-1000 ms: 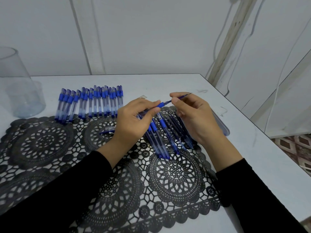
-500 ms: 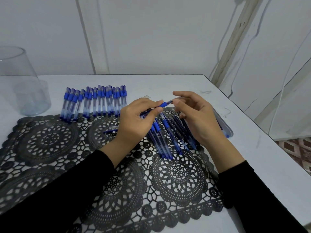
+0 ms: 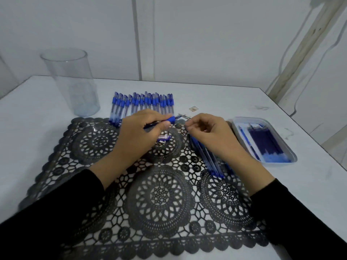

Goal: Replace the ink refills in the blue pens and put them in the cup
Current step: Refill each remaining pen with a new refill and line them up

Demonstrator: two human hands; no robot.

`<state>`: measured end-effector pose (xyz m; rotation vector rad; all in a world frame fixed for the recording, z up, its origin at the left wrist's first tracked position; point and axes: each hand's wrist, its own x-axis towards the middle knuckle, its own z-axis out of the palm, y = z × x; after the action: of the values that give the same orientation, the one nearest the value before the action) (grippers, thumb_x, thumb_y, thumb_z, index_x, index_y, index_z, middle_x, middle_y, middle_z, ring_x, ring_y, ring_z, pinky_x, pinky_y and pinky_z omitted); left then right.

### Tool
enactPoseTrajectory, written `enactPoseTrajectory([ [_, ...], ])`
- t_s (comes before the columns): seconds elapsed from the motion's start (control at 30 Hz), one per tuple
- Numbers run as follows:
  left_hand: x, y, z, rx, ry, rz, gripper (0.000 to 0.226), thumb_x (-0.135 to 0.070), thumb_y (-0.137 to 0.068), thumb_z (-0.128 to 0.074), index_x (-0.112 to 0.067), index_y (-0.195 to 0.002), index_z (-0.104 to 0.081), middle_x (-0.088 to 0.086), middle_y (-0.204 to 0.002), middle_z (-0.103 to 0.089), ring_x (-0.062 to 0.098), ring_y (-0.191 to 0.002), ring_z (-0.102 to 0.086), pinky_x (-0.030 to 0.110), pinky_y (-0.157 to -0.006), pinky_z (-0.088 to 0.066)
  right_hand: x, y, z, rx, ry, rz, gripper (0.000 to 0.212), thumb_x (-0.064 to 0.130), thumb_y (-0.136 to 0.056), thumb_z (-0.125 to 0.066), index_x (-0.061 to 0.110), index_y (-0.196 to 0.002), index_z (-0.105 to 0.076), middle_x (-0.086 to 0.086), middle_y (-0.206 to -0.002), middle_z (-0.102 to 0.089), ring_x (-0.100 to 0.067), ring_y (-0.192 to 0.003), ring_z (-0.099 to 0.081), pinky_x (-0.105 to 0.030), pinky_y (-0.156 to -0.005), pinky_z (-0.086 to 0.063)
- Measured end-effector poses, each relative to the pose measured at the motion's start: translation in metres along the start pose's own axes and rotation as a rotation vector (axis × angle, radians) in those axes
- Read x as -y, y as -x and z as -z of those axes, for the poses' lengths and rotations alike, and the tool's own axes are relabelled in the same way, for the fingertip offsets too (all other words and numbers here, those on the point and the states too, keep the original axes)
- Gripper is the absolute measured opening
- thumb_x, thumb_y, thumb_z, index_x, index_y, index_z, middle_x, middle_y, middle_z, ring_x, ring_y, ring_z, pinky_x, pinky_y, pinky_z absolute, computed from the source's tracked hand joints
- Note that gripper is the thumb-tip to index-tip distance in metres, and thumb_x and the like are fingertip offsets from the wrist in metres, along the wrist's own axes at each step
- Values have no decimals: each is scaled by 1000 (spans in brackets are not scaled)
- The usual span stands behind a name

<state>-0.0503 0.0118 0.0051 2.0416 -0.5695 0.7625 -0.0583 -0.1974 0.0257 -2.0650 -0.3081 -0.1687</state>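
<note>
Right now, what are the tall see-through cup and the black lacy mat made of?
The cup is clear glass or hard plastic, I cannot tell which; it looks smooth, and you can see straight through it. The mat is probably soft plastic or vinyl: black with a faint sheen, cut into lacy holes where the white table shows.

Mat [image 3: 161, 196] centre on counter [image 3: 216, 98]. Cup [image 3: 71, 85] far left, behind mat. Pen row [image 3: 142, 105] along mat's far edge. Tray [image 3: 247, 119] right, refills [image 3: 266, 141] inside.
</note>
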Motion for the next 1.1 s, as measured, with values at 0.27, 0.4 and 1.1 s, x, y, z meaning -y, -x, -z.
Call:
enactPoseTrajectory([
  [0.27,21,20,46,36,-57,1,23,-12,-85,-77,-9,-108,-76,-3,-94,-74,1,-84,-68,13,-75,-52,9,-8,-33,247,465,201,10,20,-89,-69,17,-97,-74,4,-91,-65,-6,-78,-57,-7,-66,-40],
  [0.4,27,24,51,25,-56,-2,23,-12,-84,-78,-9,-106,-76,-3,-94,-74,1,-84,-68,14,-76,-52,11,-9,-41,238,543,272,11,24,-89,-70,16,-95,-71,4,-91,-58,-10,-81,-53,-17,-72,-40],
  [1.1,26,24,50,77,29,-51,24,-9,-84,-77,-5,-107,-75,0,-97,-75,4,-88,-70,17,-82,-55,18,3,-33,1,66,287,8,11,-89,-70,13,-96,-70,3,-86,-67,-8,-78,-62,-21,-75,-52],
])
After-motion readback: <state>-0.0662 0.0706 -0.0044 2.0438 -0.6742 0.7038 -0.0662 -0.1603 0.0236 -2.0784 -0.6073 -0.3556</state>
